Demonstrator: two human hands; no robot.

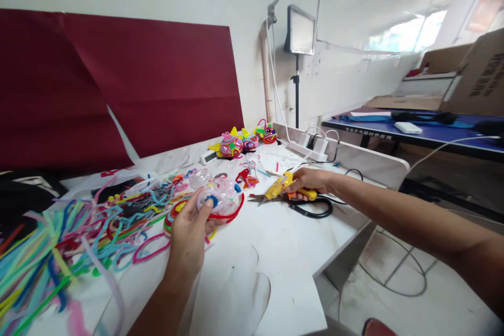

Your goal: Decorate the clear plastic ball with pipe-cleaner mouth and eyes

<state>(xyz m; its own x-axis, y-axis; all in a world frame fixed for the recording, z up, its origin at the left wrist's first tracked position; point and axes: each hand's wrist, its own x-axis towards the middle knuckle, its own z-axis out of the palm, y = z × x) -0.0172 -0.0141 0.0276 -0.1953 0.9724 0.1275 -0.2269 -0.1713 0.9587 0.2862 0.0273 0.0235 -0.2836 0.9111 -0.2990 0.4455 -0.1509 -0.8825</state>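
from my end, the far left shows a fanned bundle (43,257) of fuzzy stems in many colours, with a maroon board (157,84) standing behind the white table (271,226). next come loose stems (118,220) in a tangle, reaching close to my left hand (189,231). that hand is grasping the clear ball (228,191), thumb pressed on a blue disc (212,200) at its near side; the ball is held over the table, left of the middle of my view. a red stem (232,216) curves along beneath it; i cannot tell whether the two are joined. a small timer (208,156) stands at the back, just beside three bright ornaments (231,145). white paper (236,299) lies in front, and a red scrap (248,179) lies beyond the ball. farther right, the scissors (311,209) lie with blades pointing left, near the yellow glue gun (279,185). my right hand (309,181) has its fingers wrapped around the gun's handle, nozzle end toward the left. behind it are a lamp (302,31) and a power strip (307,151); at far right, a blue table (378,127) and a carton (482,76).
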